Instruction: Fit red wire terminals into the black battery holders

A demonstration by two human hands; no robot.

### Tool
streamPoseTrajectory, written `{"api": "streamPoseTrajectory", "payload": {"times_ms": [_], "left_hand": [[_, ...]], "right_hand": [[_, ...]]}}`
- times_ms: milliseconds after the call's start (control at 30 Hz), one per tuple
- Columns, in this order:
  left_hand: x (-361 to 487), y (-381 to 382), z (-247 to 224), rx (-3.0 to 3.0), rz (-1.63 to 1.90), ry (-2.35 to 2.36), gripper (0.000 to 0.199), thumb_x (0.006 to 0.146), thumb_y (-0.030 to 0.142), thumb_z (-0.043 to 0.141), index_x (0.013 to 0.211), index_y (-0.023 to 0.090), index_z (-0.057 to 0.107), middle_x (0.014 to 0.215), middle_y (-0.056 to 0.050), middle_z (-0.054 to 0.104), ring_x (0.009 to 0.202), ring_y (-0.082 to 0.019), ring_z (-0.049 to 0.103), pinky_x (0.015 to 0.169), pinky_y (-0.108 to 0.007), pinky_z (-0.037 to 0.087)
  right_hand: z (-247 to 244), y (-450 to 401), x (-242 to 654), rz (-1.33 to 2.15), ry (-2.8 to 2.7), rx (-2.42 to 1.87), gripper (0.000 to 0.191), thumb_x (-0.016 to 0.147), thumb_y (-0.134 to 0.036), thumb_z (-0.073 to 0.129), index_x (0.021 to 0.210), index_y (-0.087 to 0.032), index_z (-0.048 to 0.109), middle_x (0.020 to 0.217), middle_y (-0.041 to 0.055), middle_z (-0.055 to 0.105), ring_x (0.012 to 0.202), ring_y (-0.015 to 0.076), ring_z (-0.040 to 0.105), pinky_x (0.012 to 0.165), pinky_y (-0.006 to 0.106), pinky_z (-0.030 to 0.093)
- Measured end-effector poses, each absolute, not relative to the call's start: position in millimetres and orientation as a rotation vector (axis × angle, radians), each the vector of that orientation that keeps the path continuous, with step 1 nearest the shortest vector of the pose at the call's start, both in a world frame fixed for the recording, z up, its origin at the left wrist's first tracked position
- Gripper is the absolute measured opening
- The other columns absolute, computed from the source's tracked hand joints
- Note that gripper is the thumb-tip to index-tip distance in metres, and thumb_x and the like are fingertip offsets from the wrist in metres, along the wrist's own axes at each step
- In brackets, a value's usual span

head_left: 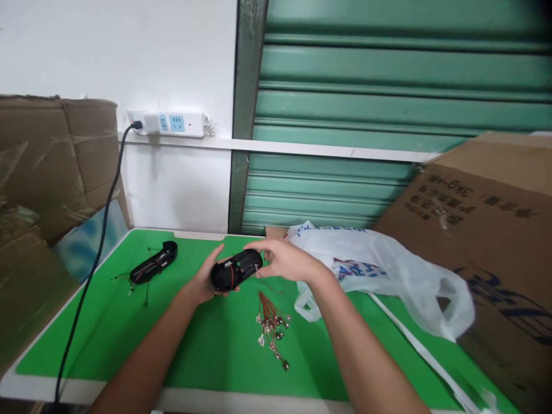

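Note:
My left hand (206,280) is closed round the left end of a black oblong plastic housing (224,276), thumb raised at its far side. The housing is held above the green mat, its open hollow side up, with a red wire across it. At its right end my right hand (282,260) grips the rim between thumb and fingers; whether a small part is also between them I cannot tell. Below the hands lies a bunch of red wires with small metal ends (271,325). A second black housing (154,263), with thin wires sticking out, rests at the left.
A green mat (207,356) covers the white-edged table. White plastic bags (414,276) lie at the right, beside a large cardboard box (487,230). Another cardboard box (38,161) stands left. A black cable (103,230) hangs from a power strip (181,123) over the table's left side.

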State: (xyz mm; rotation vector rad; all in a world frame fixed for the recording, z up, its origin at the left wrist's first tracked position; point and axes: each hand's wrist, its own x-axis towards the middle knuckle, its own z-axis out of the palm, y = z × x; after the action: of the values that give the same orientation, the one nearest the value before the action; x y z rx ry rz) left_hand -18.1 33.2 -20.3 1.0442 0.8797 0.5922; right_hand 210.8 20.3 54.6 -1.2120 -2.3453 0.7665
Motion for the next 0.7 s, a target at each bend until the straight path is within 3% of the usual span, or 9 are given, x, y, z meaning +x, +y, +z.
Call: {"api": "streamPoseTrajectory", "payload": {"times_ms": [100, 167, 267, 367, 433, 533, 600, 700], "left_hand": [[-9, 26, -9, 0.877, 0.469, 0.864, 0.068, 0.091, 0.077, 0.037, 0.102, 0.018, 0.067, 0.067, -0.004, 0.068, 0.052, -0.017, 0.064, 0.044, -0.025, 0.044], [0, 24, -10, 0.86, 0.572, 0.881, 0.059, 0.095, 0.068, 0.041, 0.106, 0.017, 0.068, 0.074, -0.005, 0.072, 0.055, -0.016, 0.066, 0.053, -0.027, 0.053], [8, 27, -20, 0.933, 0.875, 0.957, 0.058, 0.098, 0.062, 0.039, 0.123, 0.016, 0.062, 0.1, -0.01, 0.076, 0.076, -0.02, 0.073, 0.071, -0.032, 0.059], [10, 30, -28, 1.143, 1.157, 1.07, 0.066, 0.098, 0.066, 0.034, 0.143, 0.018, 0.047, 0.127, -0.014, 0.07, 0.109, -0.026, 0.071, 0.09, -0.038, 0.058], [10, 28, -29, 1.347, 1.27, 1.126, 0.072, 0.098, 0.067, 0.039, 0.154, 0.023, 0.031, 0.139, -0.013, 0.063, 0.124, -0.026, 0.064, 0.101, -0.039, 0.053], [11, 20, -30, 1.569, 1.357, 1.103, 0.092, 0.092, 0.067, 0.055, 0.162, 0.029, 0.007, 0.141, -0.012, 0.059, 0.125, -0.025, 0.062, 0.108, -0.039, 0.049], [11, 16, -31, 1.652, 1.402, 1.039, 0.106, 0.082, 0.068, 0.069, 0.161, 0.029, 0.011, 0.136, -0.011, 0.06, 0.119, -0.025, 0.062, 0.106, -0.039, 0.049], [11, 14, -31, 1.707, 1.423, 0.856, 0.109, 0.062, 0.079, 0.078, 0.15, 0.024, 0.044, 0.123, -0.009, 0.062, 0.109, -0.027, 0.062, 0.099, -0.038, 0.051]], "right_hand": [[25, 21, 214, 0.873, -2.247, -1.183, 0.062, 0.074, -0.014, 0.082, 0.133, -0.023, 0.065, 0.122, 0.0062, 0.068, 0.106, 0.0216, 0.063, 0.099, 0.039, 0.049], [7, 19, 212, 0.934, -2.069, -1.193, 0.071, 0.079, -0.016, 0.077, 0.145, -0.025, 0.054, 0.133, 0.0099, 0.062, 0.105, 0.0203, 0.063, 0.098, 0.042, 0.052], [-10, 14, 201, 1.153, -1.629, -1.157, 0.063, 0.091, -0.027, 0.062, 0.15, -0.028, 0.042, 0.134, 0.0121, 0.057, 0.098, 0.0186, 0.065, 0.074, 0.033, 0.061], [-15, 4, 188, 1.503, -1.272, -1.045, 0.052, 0.096, -0.049, 0.054, 0.141, -0.026, 0.045, 0.13, 0.0139, 0.057, 0.087, 0.0206, 0.071, 0.05, 0.028, 0.06], [-15, -2, 182, 1.652, -1.136, -0.946, 0.052, 0.093, -0.057, 0.059, 0.133, -0.025, 0.049, 0.13, 0.0137, 0.059, 0.074, 0.0191, 0.073, 0.043, 0.028, 0.058], [-18, -3, 178, 1.67, -0.987, -0.861, 0.049, 0.08, -0.049, 0.076, 0.115, -0.021, 0.055, 0.113, 0.0088, 0.067, 0.064, 0.0167, 0.072, 0.044, 0.026, 0.059], [-24, 1, 180, 1.619, -0.922, -0.842, 0.044, 0.072, -0.039, 0.081, 0.103, -0.019, 0.058, 0.096, 0.0056, 0.071, 0.061, 0.0163, 0.071, 0.047, 0.026, 0.06], [-32, 10, 185, 1.523, -0.853, -0.879, 0.035, 0.068, -0.036, 0.079, 0.089, -0.017, 0.059, 0.073, 0.0029, 0.07, 0.049, 0.0149, 0.065, 0.038, 0.023, 0.052]]}}
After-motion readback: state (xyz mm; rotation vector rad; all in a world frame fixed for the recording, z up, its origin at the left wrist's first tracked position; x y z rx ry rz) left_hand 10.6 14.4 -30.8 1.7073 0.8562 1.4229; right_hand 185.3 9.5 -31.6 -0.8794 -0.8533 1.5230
